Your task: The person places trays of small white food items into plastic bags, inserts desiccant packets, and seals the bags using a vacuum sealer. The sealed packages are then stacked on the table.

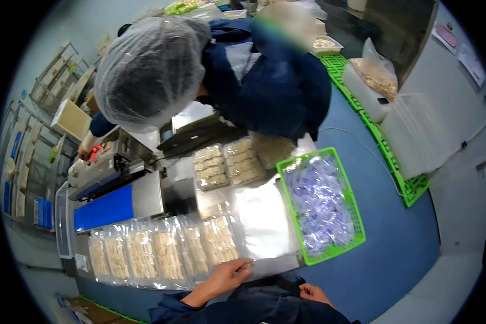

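My left hand rests at the near edge of the steel table, its fingers loosely bent beside a row of clear plastic packs of pale sliced food. Just beyond its fingertips lies a stack of clear plastic bags or film. My right hand is low by my waist, its fingertips at the dark fabric of my clothing; whether they pinch it is unclear. A green plastic basket filled with small clear-and-violet packets stands at the table's right end. Farther back are clear trays of food portions.
Across the table a person in a hair net leans over, one hand at a steel machine with a blue belt. A green plastic pallet with bins lies on the floor to the right. Racks stand left.
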`<state>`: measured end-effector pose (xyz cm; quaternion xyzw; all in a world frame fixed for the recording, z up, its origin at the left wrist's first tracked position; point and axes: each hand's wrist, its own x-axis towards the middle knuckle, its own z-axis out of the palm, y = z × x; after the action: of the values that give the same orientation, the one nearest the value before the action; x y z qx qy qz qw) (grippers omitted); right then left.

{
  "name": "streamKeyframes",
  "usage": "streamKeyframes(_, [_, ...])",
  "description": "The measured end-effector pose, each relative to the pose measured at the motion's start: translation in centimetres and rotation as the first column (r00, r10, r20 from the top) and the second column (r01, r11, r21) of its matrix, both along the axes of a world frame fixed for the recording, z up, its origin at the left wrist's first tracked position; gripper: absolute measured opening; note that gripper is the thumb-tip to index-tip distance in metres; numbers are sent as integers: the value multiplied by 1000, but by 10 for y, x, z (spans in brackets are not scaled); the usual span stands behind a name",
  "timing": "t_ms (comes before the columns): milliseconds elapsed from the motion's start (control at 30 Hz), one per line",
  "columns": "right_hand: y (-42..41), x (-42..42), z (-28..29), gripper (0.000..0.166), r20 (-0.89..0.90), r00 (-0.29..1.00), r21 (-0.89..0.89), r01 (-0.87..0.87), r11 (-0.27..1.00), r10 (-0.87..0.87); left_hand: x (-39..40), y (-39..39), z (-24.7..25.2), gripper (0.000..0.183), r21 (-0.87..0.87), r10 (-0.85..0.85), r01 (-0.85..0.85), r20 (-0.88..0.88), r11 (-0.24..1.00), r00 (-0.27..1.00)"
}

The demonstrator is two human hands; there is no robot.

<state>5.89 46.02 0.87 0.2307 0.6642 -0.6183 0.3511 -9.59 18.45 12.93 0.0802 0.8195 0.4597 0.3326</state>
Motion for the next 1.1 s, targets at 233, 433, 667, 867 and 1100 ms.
streamKeyframes(233, [74, 36, 1, 19, -75, 986, 13, 153, 988, -151, 23, 112, -3, 33, -8, -214, 218, 153, 976, 965])
streamKeyframes(433, [223, 75, -24, 17, -116, 930, 87, 361, 929, -350, 24, 272, -21, 27, 7, -391, 392, 85, 920, 917])
streamKeyframes(667, [385, 105, 9, 18, 36, 841, 167, 528, 833, -540, 38, 460, -18, 24, 151, -631, 623, 10, 768, 776])
streamKeyframes(867, [460, -14, 7, 18, -52, 937, 41, 349, 936, -347, 9, 515, -26, 24, 71, -533, 539, -83, 839, 842])
streamKeyframes(1100, [543, -175, -32, 21, -394, 918, 402, 135, 905, 38, -99, 610, -53, 26, 211, -489, 494, -78, 844, 869])
